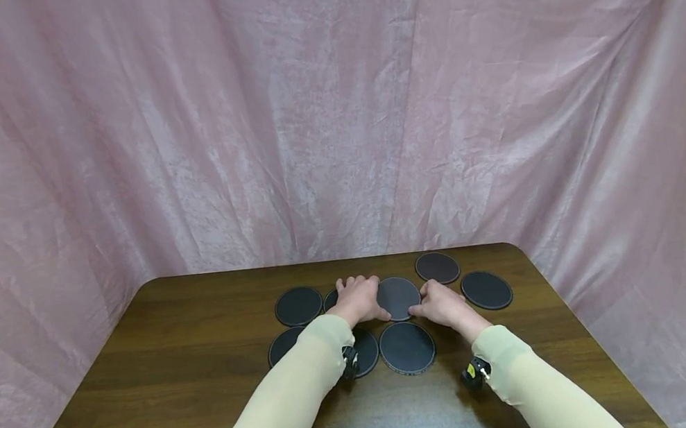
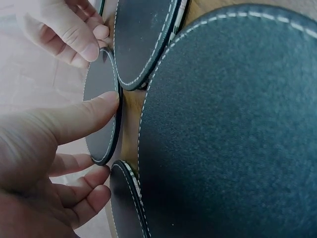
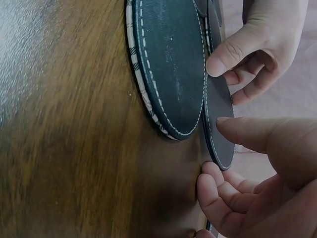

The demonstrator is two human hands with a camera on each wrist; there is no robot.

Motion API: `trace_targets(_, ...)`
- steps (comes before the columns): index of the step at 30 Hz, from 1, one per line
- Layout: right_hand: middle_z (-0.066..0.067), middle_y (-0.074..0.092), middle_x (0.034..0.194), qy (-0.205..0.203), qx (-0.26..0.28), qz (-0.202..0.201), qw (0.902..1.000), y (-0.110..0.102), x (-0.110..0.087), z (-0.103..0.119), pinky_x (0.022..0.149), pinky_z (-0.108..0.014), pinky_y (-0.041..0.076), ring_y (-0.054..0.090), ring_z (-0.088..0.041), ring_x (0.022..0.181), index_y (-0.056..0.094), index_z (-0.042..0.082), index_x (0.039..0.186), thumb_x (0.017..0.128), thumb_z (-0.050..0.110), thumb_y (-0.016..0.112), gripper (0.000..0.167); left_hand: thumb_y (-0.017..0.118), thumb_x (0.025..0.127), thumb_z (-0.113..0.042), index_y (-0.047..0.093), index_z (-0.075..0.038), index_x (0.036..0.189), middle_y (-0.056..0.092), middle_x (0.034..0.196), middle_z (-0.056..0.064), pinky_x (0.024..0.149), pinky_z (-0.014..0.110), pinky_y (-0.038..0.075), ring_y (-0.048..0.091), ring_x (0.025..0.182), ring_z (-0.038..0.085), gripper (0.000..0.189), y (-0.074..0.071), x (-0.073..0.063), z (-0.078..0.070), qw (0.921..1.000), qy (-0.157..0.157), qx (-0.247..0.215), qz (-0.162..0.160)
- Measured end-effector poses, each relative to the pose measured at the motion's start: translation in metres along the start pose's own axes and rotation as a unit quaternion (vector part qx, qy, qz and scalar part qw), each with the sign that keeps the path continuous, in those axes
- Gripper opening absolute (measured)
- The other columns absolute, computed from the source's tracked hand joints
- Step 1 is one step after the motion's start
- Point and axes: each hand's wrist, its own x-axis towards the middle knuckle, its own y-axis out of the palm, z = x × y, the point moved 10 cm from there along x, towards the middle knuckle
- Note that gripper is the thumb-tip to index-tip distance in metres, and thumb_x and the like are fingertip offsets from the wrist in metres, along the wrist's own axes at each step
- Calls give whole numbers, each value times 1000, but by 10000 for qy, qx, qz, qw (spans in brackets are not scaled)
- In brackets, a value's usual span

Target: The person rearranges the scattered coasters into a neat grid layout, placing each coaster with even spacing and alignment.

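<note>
Between the two hands lies a round dark coaster [image 1: 399,299] with pale stitching round its rim. My left hand [image 1: 358,301] grips it from the left, and in the left wrist view the left thumb [image 2: 101,111] and bent fingers meet its edge. From the right, my right hand [image 1: 445,306] holds the opposite edge, its thumb [image 3: 242,133] over the top and the other fingers curled by the rim. A larger coaster [image 1: 407,348] lies just in front of it. Another coaster [image 1: 330,300] is mostly hidden behind the left hand.
More round coasters lie flat on the brown wooden table [image 1: 148,395]: a far-left coaster [image 1: 298,306], a front-left coaster [image 1: 283,344] partly under the left sleeve, a back-right coaster [image 1: 437,268] and a right coaster [image 1: 486,290]. A pink curtain [image 1: 333,117] hangs behind.
</note>
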Motion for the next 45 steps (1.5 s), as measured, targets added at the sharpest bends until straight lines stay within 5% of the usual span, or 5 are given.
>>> trace_targets(5,6,71,79,-19,-156,-41,9999,0,-2,4,87,-58,41,65,-20,77,71,14,105,87,43,93,40,96,88,-46,65,-12,151,61,151,15,128,67,21,47,146,43,78,1,-1,1,10000,3,65,30)
trace_targets(12,4,70,83,-23,-471,-139,9988,-12,-27,29,88,-57,40,65,-21,81,68,10,108,88,39,92,43,98,85,-48,65,-12,152,59,154,16,127,72,18,45,148,45,83,25,27,16,9998,-83,-57,164)
trace_targets(21,4,69,83,-123,-695,-81,9975,-5,-19,23,86,-58,43,64,-20,80,71,10,106,89,40,89,39,94,89,-49,67,-13,150,59,153,15,129,70,18,46,149,42,76,4,-2,3,9998,-102,110,129)
trace_targets(35,3,72,95,-202,-838,-70,9962,0,-15,20,95,-64,48,69,-23,94,72,4,122,92,40,88,49,86,96,-52,63,-12,154,53,158,15,131,66,17,41,153,39,74,8,-5,2,9983,-85,501,295)
trace_targets(45,6,69,84,-191,-896,-129,9957,-2,-14,22,89,-59,48,65,-19,84,74,10,109,89,40,90,39,86,97,-49,62,-9,155,51,160,18,132,65,16,38,155,42,75,18,6,3,9975,-99,520,464)
